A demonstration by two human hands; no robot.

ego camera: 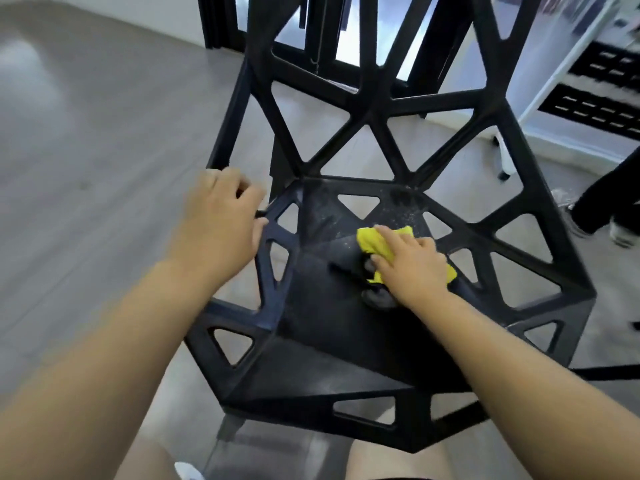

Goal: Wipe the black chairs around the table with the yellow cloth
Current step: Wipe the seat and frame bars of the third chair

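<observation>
fig. head view, wiping a chair (329, 341). the r. hand (412, 265) lies palm-down on the cloth (370, 240), which sits bunched approx. mid-seat (311, 299). the index is laid straight over the top and the thumb is tucked against the cloth's near edge, so the hand both holds and presses it. cloth shows ahead-left of the knuckles and again behind-right of the palm, i.e. its long axis runs diagonally under the hand. the l. hand (221, 220) is well left of the grip, fingers curled over the rim (230, 129) where seat meets backrest (372, 109). it steadies the chair and touches no cloth.

key relation: pale dust (391, 206) speckles the seat just beyond the cloth's leading end, btw. the fingertips and the backrest base. the seat on the wrist side looks darker, prob. wiped (judgement; blur limits this). the r. hand is much the nearer one. a push straight ahead, away from the body, would carry the cloth over the specks. triangular cut-outs flank the grip on both sides, so the cloth could dip thru an opening. the backrest bars look undone as yet; other chairs are not in view. someone else's shoes (620, 233) stand on the floor (104, 150) far right of the grip.
</observation>
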